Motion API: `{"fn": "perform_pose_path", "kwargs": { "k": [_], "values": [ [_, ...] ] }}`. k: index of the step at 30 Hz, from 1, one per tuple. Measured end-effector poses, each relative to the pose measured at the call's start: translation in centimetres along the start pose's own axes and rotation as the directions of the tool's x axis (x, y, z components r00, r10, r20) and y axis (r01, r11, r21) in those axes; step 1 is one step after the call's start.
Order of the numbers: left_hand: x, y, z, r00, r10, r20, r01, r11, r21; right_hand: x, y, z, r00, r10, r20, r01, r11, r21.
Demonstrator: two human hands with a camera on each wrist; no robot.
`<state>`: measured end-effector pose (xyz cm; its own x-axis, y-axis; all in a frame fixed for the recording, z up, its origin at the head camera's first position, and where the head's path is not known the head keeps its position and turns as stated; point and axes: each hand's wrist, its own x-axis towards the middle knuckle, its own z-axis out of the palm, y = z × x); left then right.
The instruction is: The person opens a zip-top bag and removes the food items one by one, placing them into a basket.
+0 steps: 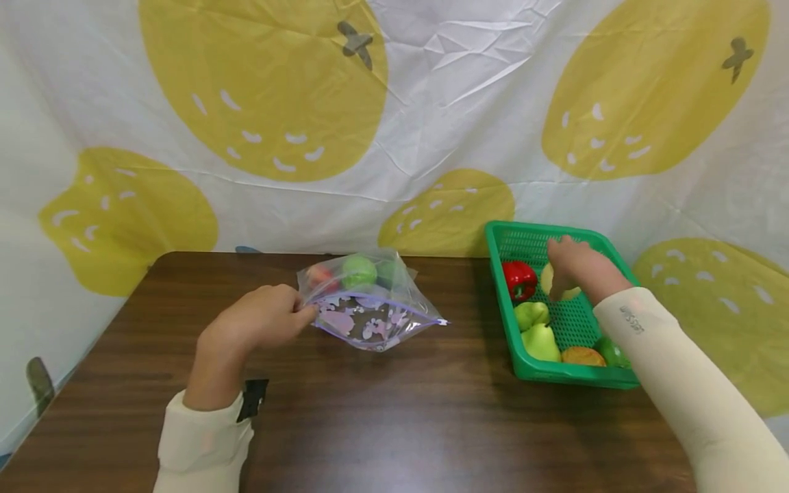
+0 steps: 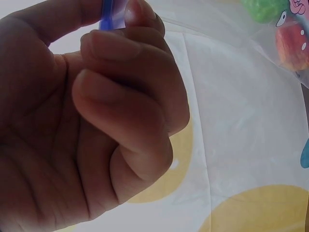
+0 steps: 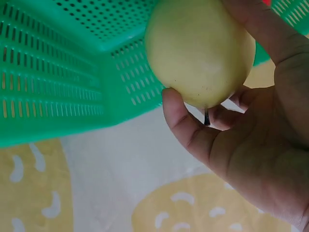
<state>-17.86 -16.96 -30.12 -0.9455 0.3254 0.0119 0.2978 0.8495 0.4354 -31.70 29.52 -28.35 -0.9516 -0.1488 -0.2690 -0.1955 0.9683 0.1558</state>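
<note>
Bag (image 1: pixel 377 322), clear with purple zip edge, on table (image 1: pixel 394 431) in head view, green fruit (image 1: pixel 359 272) and red fruit (image 1: pixel 322 276) inside; left hand (image 1: pixel 261 315) pinches its left edge. Right hand (image 1: pixel 582 266) in green basket (image 1: pixel 570 323), gripping pale yellow fruit (image 1: pixel 546 279) near red pepper (image 1: pixel 520 279). Left wrist: fingers curled, zip strip pinched at top. Right wrist: thumb and fingers round pale yellow fruit, stem toward palm, basket wall beyond.

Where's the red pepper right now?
In the head view, the red pepper is on the right, inside the green basket, left of the yellow fruit in the right hand.
</note>
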Motion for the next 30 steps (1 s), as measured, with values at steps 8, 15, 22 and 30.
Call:
{"fn": "perform_pose_path", "kwargs": {
  "k": [8,15,22,30],
  "values": [
    [0.1,0.1,0.1,1.0,-0.011,0.01,0.011,1.0,-0.01,1.0,-0.4,1.6,0.997,0.032,0.068,-0.03,0.999,-0.029],
    [0.0,0.2,-0.1,1.0,-0.018,0.016,0.018,1.0,-0.008,1.3,-0.5,1.8,0.997,-0.012,0.073,0.016,0.998,-0.057],
    [0.0,0.0,-0.3,1.0,-0.02,0.019,0.021,1.0,-0.012,1.0,-0.7,1.4,0.996,0.015,0.093,-0.018,0.999,0.034],
    [-0.1,-0.2,-0.3,1.0,-0.017,0.019,0.017,1.0,-0.012,0.7,-0.4,0.3,0.994,0.016,0.11,-0.029,0.993,0.111]
  ]
}}
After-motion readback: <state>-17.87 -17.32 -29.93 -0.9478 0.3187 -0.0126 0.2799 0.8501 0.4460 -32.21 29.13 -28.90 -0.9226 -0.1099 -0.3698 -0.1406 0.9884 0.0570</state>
